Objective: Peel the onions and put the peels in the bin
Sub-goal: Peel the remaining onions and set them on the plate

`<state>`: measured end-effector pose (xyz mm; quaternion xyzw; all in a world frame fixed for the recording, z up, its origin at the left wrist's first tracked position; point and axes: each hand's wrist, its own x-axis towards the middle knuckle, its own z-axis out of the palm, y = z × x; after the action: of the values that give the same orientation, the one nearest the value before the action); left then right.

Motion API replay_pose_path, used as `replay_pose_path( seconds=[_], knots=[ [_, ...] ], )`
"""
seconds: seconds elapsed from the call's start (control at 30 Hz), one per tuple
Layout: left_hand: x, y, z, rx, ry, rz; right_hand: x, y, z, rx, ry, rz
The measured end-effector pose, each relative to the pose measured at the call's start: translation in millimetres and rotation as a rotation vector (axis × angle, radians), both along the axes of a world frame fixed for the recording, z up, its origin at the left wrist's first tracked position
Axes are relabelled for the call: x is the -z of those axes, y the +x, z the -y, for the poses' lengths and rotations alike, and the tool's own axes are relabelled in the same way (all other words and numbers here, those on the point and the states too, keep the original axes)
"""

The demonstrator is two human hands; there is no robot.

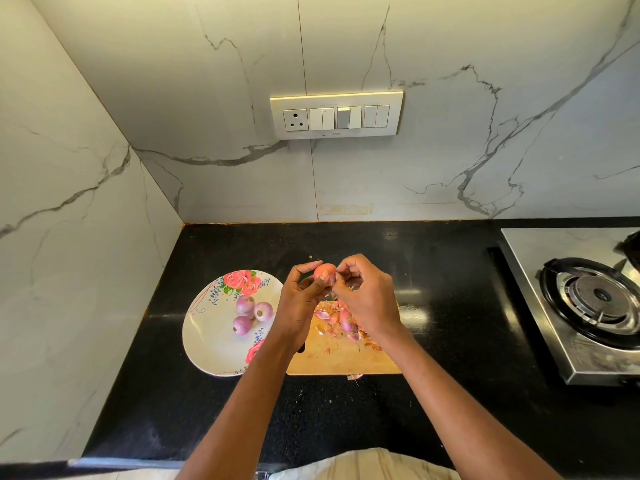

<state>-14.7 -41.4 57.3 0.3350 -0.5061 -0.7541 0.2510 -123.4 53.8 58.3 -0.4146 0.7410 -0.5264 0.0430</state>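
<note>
From the head camera, the left hand [300, 299] holds an onion [324, 270] up above the far edge of the wooden cutting board [341, 358], thumb and fingers curled round it. The right hand [369, 299] sits just beside it, fingertips pinched together at the onion's right side; whether they grip a strip of skin is hard to make out. Loose peels [341, 322] lie heaped on the board under the right hand, and one scrap [355, 376] lies just off the board's near edge.

Left of the board, touching or nearly touching it, a flowered plate [207, 337] carries three peeled onions [252, 313] clustered near its middle. The black counter [450, 306] is bounded by marble wall at the back and left; bare counter stretches between the board and the steel gas stove [585, 303] on the right, and along the near edge.

The stove is cut off by the right frame edge. The left forearm hides the plate's right rim and the board's left corner. A switch panel [336, 115] is set in the back wall.
</note>
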Motion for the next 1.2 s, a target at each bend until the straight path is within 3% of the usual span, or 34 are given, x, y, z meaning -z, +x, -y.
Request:
replay_pose_path(
  seconds=[0.13, 0.5, 0.7, 0.8, 1.0, 1.2],
  knots=[
    [-1, 10, 5, -0.016, 0.149, -0.109, 3, -25, -6, 0.132, 0.009, 0.177],
    [3, 9, 8, -0.014, 0.141, -0.047, 28, -16, -10, -0.114, 0.405, 0.213],
    [4, 12, 4, 0.027, 0.113, -0.016, 7, -17, -7, -0.213, 0.194, 0.283],
    [3, 9, 1, 0.046, 0.05, 0.03, 2, -18, -3, -0.319, 0.203, 0.282],
    [0, 7, 7, 0.162, 0.028, 0.027, 5, -29, -4, -0.185, 0.129, 0.402],
    [4, -2, 3, 0.145, -0.202, 0.129, 10, -27, 1, -0.11, 0.097, 0.464]
  ],
)
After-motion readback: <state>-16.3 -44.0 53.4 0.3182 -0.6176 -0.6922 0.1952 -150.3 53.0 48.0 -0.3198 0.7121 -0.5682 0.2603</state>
